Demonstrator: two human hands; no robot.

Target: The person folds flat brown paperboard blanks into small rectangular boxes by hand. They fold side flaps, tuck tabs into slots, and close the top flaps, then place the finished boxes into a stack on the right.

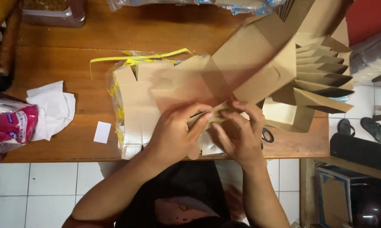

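A brown cardboard box [249,59], partly folded into shape, is held tilted over the wooden table [72,55]. My left hand [175,131] and my right hand [239,133] both grip its bottom flaps near the table's front edge, fingers pressed into the folds. Under the hands lies a stack of flat box blanks [135,105] in a clear plastic wrap with yellow strapping [140,58].
Folded boxes [321,76] are nested in a row at the right. Black scissors [267,135] lie by my right hand. White tissue [51,107], a pink packet [9,124] and a small white card [102,132] sit at the left. Sandals [363,128] are on the tiled floor.
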